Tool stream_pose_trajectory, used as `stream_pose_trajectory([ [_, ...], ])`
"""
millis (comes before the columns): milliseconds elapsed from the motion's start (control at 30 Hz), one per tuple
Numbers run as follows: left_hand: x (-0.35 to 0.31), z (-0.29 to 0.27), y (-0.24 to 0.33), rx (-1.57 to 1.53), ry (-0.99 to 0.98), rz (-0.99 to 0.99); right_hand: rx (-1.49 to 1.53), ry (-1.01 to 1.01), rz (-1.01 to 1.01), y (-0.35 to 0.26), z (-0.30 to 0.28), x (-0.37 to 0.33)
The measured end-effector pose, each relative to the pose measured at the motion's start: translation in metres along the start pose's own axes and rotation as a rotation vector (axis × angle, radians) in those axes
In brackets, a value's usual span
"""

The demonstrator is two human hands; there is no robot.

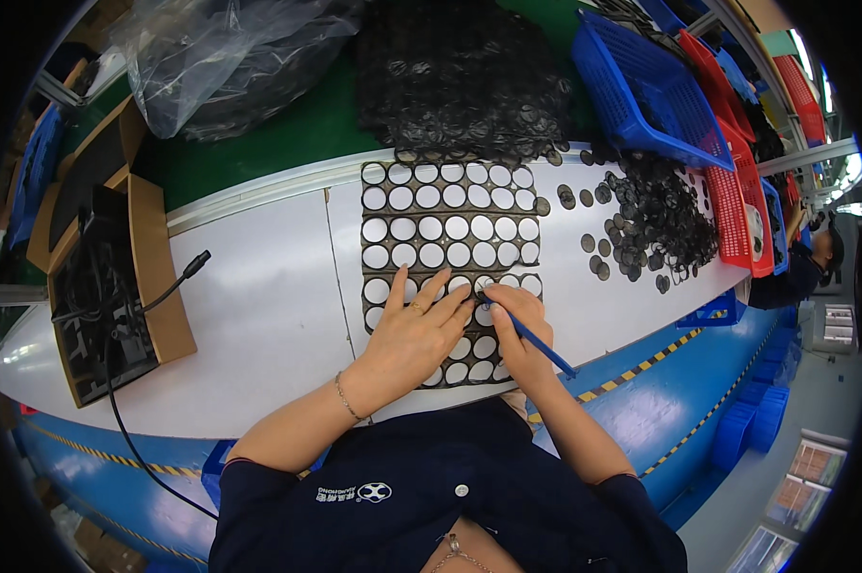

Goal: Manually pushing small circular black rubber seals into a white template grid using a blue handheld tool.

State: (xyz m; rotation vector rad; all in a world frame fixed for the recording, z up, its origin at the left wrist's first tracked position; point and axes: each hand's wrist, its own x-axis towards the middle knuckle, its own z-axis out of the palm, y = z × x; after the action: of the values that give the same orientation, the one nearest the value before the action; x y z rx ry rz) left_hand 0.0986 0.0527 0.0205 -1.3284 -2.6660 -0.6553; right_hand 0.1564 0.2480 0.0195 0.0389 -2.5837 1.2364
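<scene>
A thin black sheet [450, 214] lies on the white worktop in front of me, with rows of round holes through which white shows. My left hand [417, 329] rests flat on its lower middle, palm down and fingers spread. Close beside those fingertips, my right hand [519, 329] is closed around a slim blue pen-like tool [543, 346]. The tool's tip meets the sheet near a hole, though the fingers partly hide it. Both hands cover some of the holes.
Loose black discs [655, 215] are heaped to the right, near blue [641, 86] and red [732, 205] baskets. A dark pile of punched sheets [460, 76] and clear plastic bags [231, 57] lie at the back. An open cardboard box [168, 277] with cables stands left.
</scene>
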Motion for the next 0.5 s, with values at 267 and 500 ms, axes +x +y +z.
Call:
stream_pose_trajectory([
  [267,0.0004,-0.0002,-0.0001,0.023,-0.01,0.003,-0.001,-0.019,0.005,-0.0018,-0.0006,0.0031],
  [500,-0.0003,-0.0004,-0.0002,0.025,-0.019,0.002,0.005,-0.019,0.028,-0.0027,-0.0005,0.0029],
])
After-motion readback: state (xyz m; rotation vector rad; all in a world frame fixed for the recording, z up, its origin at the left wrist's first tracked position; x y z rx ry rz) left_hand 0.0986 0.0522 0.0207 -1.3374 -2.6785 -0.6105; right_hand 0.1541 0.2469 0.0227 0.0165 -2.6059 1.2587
